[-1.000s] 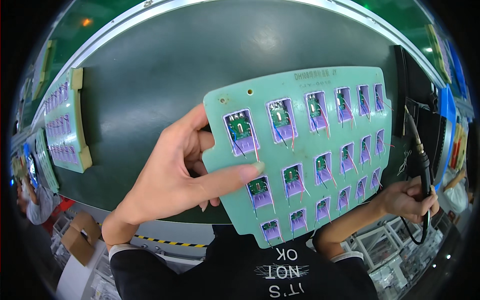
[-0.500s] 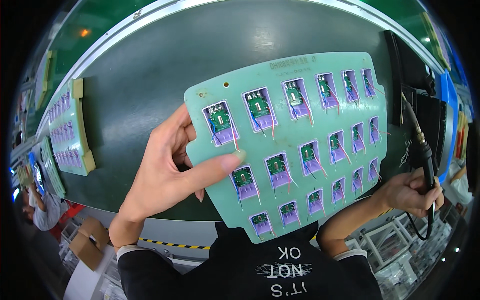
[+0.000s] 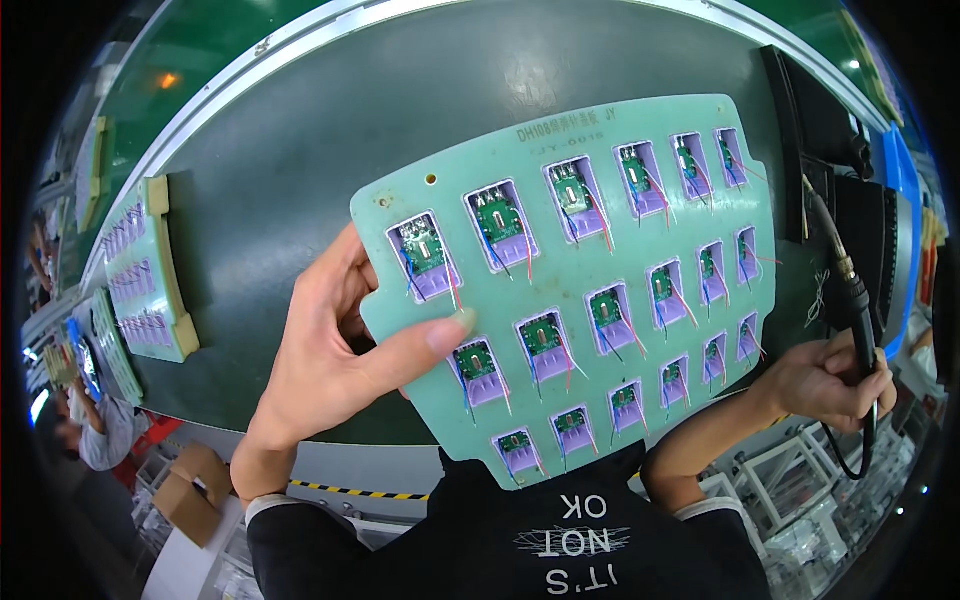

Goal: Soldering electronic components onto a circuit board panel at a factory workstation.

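Note:
My left hand (image 3: pixel 330 345) grips the left edge of a pale green fixture plate (image 3: pixel 590 270), its thumb on the front face and its fingers behind. The plate is held up, tilted, above the table. Rows of purple-lined windows in it each show a small green circuit board (image 3: pixel 497 217) with thin red, blue and white wires. In my right hand (image 3: pixel 830 385) is a soldering iron (image 3: pixel 853 300), black-handled with a metal shaft. Its tip points up and away, to the right of the plate and apart from it.
Another loaded fixture plate (image 3: pixel 145 280) lies at the table's left side, a second green plate (image 3: pixel 118 345) beside it. Black equipment (image 3: pixel 850 230) stands at the right by a blue bin (image 3: pixel 897 230). A cardboard box (image 3: pixel 195 490) is below left; another person (image 3: pixel 95 430) is beyond the left edge.
The plate has shifted slightly left in the view, its left side a little lower, with my left hand still on it. The soldering iron and my right hand have barely moved.

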Demonstrator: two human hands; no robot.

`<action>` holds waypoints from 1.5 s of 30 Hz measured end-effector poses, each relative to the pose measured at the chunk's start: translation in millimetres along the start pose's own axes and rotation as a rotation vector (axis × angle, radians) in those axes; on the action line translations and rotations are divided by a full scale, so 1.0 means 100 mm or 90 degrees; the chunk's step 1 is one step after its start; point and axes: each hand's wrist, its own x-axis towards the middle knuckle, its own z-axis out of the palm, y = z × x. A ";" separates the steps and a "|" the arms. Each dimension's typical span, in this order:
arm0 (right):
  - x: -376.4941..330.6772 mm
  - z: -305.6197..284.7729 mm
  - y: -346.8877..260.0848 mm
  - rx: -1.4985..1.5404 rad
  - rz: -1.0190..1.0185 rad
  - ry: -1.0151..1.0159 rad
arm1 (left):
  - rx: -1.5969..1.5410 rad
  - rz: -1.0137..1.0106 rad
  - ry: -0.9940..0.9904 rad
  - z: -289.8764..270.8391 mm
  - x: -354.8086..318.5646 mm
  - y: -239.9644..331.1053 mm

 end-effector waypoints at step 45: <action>-0.05 0.01 0.02 0.039 0.043 0.039 | 0.002 0.067 -0.064 -0.09 -0.03 -0.13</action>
